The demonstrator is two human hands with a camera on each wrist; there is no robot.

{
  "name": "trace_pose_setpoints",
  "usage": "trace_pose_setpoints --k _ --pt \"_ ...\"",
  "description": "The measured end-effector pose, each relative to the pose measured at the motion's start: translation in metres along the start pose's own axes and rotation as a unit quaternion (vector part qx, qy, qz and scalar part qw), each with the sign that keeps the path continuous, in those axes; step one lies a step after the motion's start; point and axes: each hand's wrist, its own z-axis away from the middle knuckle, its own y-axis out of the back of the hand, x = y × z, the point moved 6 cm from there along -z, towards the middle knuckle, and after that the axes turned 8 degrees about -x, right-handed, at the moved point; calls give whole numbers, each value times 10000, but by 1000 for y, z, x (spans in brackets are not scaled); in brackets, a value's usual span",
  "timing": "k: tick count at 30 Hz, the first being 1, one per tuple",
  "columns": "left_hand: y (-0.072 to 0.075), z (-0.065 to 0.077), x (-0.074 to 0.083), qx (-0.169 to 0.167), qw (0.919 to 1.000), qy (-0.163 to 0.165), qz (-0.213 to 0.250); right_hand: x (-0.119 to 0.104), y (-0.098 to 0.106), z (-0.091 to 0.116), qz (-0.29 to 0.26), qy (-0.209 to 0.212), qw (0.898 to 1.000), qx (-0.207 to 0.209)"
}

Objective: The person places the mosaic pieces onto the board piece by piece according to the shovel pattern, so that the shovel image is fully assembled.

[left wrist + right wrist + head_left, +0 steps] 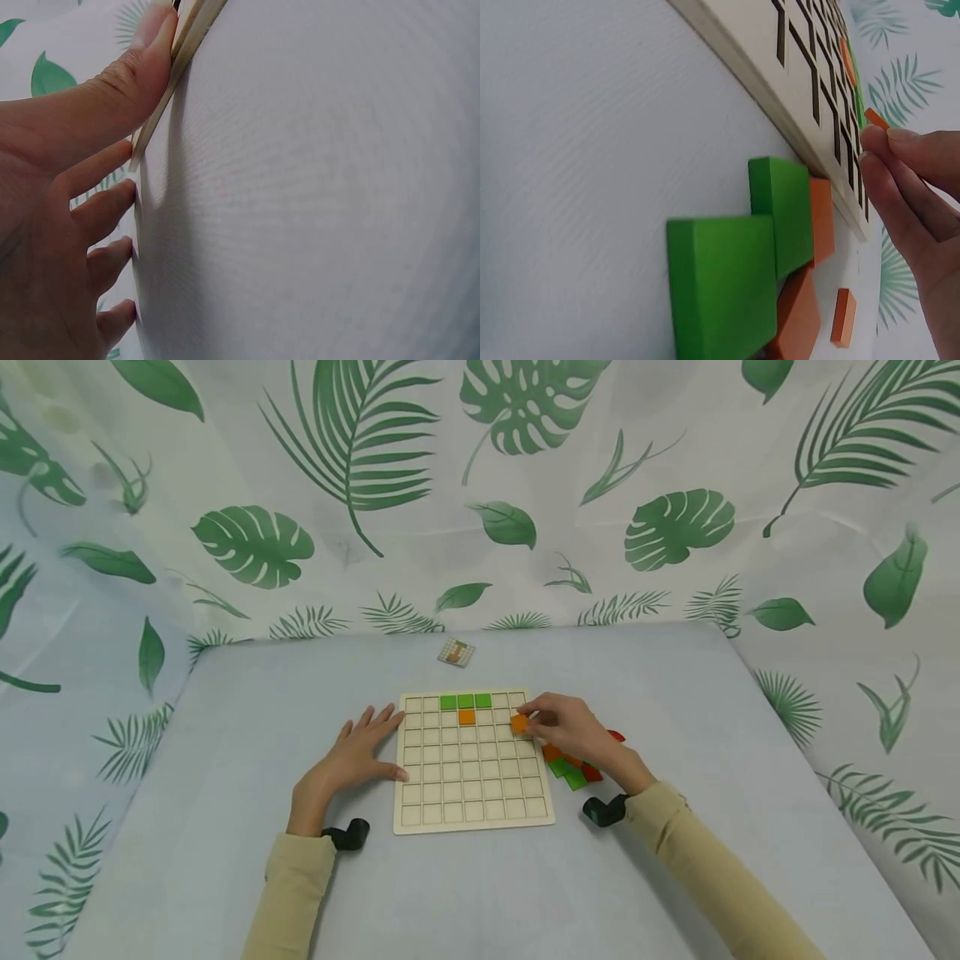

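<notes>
A pale wooden grid board [450, 768] lies on the table. Three green tiles [466, 702] sit side by side in its far row, with one orange tile [467, 717] just below the middle one. My right hand [570, 727] pinches another orange tile [520, 723] between thumb and fingers, over the board's right side. In the right wrist view that orange tile [876, 118] shows at the fingertips. My left hand [358, 758] is spread at the board's left edge, the thumb [154, 45] on its rim and the other fingertips along the side.
Right of the board, partly under my right hand, lies a loose pile of green tiles [575, 778], orange tiles [822, 221] and red tiles [592, 772]. Beyond the board lies a small patterned card [456, 652]. A leaf-printed cloth [525, 552] hangs behind the table.
</notes>
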Motion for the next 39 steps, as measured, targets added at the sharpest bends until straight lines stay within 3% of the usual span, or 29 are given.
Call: trace_pose_setpoints --k 31,39 --pt "0 -1 -2 18 10000 17 -48 -21 -26 -33 160 500 9970 -564" --pt "0 -2 -1 26 10000 27 -89 -28 -31 -40 421 661 9950 -622"
